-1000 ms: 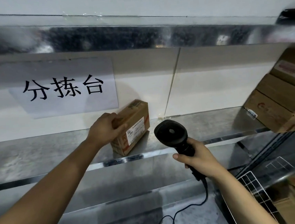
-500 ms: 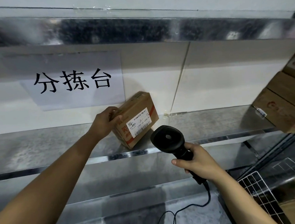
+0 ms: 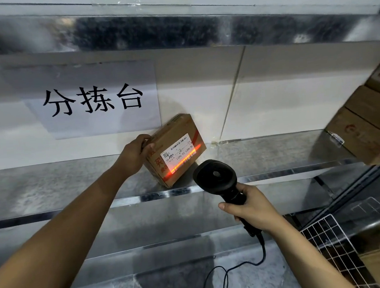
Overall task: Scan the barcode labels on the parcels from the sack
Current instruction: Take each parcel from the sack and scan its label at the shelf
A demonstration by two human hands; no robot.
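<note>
1 parcel (image 3: 175, 148) is gripped tilted by left hand (image 3: 132, 157); scanner (image 3: 215, 178), clenched in right hand (image 3: 253, 209), should be kept steady, beam on label (image 3: 177, 150).

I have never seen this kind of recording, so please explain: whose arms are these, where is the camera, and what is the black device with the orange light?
There is no machine, only a person. The camera sits on the person's head and looks forward and down. The left hand tilts a small cardboard parcel on a metal shelf, one lower edge resting on it. The right hand holds a black corded barcode scanner. Its orange line falls across the parcel's white label. More boxes stand at the right. A paper sign hangs on the wall.
</note>
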